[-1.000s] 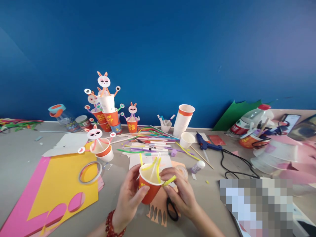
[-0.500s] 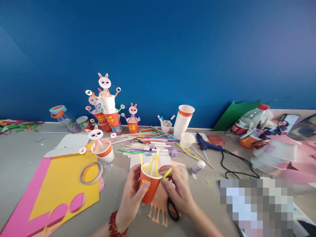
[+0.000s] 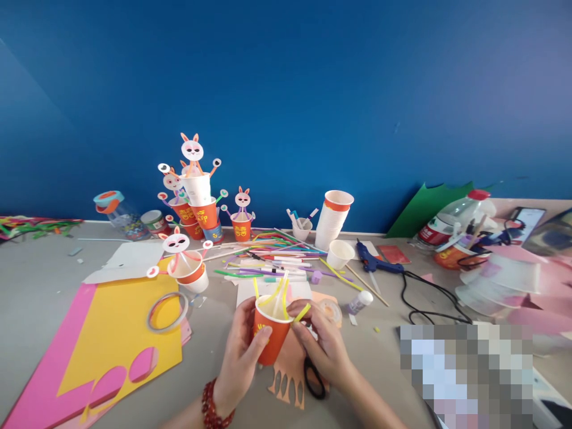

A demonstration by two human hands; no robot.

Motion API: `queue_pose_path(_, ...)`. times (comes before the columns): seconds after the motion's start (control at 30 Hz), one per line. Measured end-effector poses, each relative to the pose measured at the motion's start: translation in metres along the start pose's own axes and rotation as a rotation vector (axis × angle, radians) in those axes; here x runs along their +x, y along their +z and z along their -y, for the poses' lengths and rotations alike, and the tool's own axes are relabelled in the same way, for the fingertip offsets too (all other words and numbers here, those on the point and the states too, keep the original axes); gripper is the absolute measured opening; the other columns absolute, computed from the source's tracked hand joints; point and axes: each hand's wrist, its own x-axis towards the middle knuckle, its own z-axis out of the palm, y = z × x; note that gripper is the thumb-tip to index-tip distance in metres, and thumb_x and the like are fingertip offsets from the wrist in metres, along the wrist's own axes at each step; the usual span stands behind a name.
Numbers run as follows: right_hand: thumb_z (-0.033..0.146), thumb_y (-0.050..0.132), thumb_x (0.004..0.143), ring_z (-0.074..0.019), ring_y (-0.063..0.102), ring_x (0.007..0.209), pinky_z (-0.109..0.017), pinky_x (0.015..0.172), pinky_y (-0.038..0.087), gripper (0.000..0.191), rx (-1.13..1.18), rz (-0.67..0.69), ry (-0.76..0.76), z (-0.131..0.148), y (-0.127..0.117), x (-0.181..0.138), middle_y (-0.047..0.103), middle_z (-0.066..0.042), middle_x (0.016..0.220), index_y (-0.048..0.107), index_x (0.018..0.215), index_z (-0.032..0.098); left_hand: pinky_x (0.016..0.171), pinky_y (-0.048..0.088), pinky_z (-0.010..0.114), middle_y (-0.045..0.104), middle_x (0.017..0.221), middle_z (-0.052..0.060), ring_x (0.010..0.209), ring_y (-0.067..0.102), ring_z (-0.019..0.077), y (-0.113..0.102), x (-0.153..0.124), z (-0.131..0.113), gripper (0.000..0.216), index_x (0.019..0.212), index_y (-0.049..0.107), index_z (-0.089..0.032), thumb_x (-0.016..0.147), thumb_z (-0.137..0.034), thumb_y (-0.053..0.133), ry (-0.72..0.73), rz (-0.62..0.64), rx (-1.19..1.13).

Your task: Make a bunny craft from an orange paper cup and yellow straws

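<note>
An orange paper cup [image 3: 273, 341] with a white rim stands upright between my hands, slightly tilted. My left hand [image 3: 243, 345] wraps round its left side, thumb across the front. Bent yellow pipe cleaners [image 3: 285, 301] rise from inside the cup, and one yellow end [image 3: 302, 312] pokes out over the right rim. My right hand [image 3: 322, 339] pinches at that yellow end, close against the rim. Beneath the hands lie a cut peach paper sheet [image 3: 288, 381] with oval holes and black-handled scissors [image 3: 314, 378], partly hidden.
Rabbit-faced paper cups [image 3: 187, 268] stand at the left. Pink and yellow sheets [image 3: 120, 333] hold a tape roll [image 3: 167, 312]. Behind are markers [image 3: 286, 263], stacked cups [image 3: 331, 221] and a blue glue gun [image 3: 378, 262] with its cord. A glue stick [image 3: 360, 302] lies right of my hands.
The view has shifted slightly, so the table things sit a little further right. Both hands keep the same hold on the cup and the yellow pipe cleaner.
</note>
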Motion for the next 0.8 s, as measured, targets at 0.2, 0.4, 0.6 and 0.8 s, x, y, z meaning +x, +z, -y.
queue_pose_path(0.2,0.015,0.050,0.098,-0.0219,0.062,0.105,-0.033,0.091,0.049,0.018,-0.008,0.003,0.000,0.0014,0.0011,0.0013,0.065,-0.006,0.105,0.060,0.110,0.024,0.104,0.051,0.039,0.063,0.134,0.011,0.124,0.061,0.0283,-0.0011,0.0025,0.0021,0.047,0.131,0.052,-0.023,0.089,-0.033,0.069,0.011,-0.028,-0.001)
queue_pose_path(0.4,0.016,0.050,0.098,-0.0216,0.062,0.105,-0.032,0.091,0.049,0.018,-0.034,0.005,0.003,0.0005,0.0015,0.0001,0.065,-0.006,0.104,0.059,0.110,0.025,0.104,0.051,0.037,0.062,0.134,0.010,0.124,0.060,0.0268,-0.0026,0.0029,0.0053,0.045,0.132,0.051,-0.024,0.091,-0.034,0.068,0.001,-0.026,0.010)
queue_pose_path(0.6,0.015,0.050,0.098,-0.0216,0.062,0.104,-0.032,0.089,0.049,0.017,-0.039,0.007,0.016,0.0013,0.0025,-0.0003,0.065,-0.006,0.104,0.060,0.109,0.024,0.104,0.051,0.036,0.063,0.132,0.009,0.123,0.061,0.0265,-0.0015,0.0017,0.0061,0.044,0.130,0.053,-0.024,0.090,-0.034,0.068,-0.007,-0.040,-0.001)
queue_pose_path(0.8,0.014,0.050,0.098,-0.0214,0.062,0.105,-0.033,0.090,0.049,0.018,-0.034,0.011,0.015,0.0011,0.0024,-0.0015,0.065,-0.006,0.104,0.060,0.110,0.024,0.103,0.051,0.036,0.064,0.133,0.009,0.123,0.061,0.0259,-0.0006,0.0021,0.0050,0.044,0.130,0.053,-0.025,0.090,-0.033,0.069,-0.008,-0.050,-0.021)
